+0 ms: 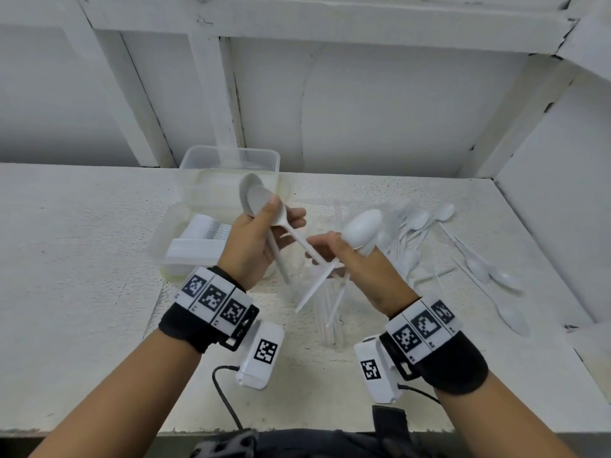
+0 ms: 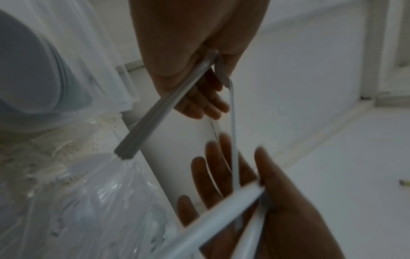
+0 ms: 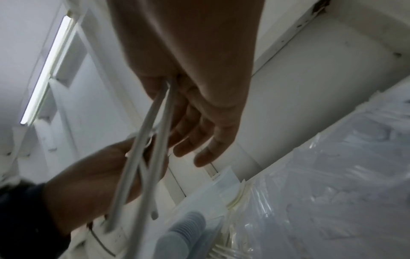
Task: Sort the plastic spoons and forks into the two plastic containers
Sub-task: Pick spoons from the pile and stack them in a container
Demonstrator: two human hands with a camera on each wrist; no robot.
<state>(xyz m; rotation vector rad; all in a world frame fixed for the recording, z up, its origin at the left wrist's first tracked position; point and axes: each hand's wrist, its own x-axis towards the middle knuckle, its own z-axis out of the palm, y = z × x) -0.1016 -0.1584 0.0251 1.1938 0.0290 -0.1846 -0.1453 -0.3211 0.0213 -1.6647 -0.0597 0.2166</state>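
Near container (image 1: 185,246), at about 10 o'clock from my hands, already holds a nested stack of white cutlery; which kind, I can't tell. Far container (image 1: 231,166) sits at 12 o'clock behind it.

Left hand (image 1: 254,239): fingers curled round nested spoons (image 1: 256,196), bowls up toward 12, handles running down toward 5. It is the hand nearer both containers.

Right hand (image 1: 350,262): curled round a second bunch of spoons (image 1: 362,226), bowls toward 1 o'clock, handles slanting down toward 7, crossing the left bunch's handles between the palms.

Loose pile (image 1: 429,233) lies at 2 to 3 o'clock on the shelf (image 1: 82,259), long axes mixed.

My judgement: the bunches merge next; handles must be turned parallel first.
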